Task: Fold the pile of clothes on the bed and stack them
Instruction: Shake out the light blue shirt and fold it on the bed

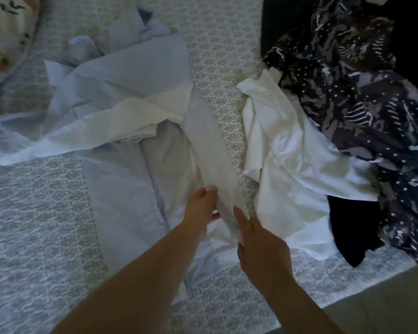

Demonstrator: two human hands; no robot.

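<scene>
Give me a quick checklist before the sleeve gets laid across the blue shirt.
1. Sleeve held by both hands: ok. The left hand and right hand both pinch the sleeve near its cuff end.
2. Blue shirt spread on the bed: ok for the lower body.
3. Other sleeve tidy: not ok. It trails out to the left, rumpled.
4. Collar area flat: not ok, the fabric is bunched at the top.
5. White garment out of the fold path: ok, it lies to the right, apart from the sleeve.
6. Stacking spot ready: cannot tell.
</scene>
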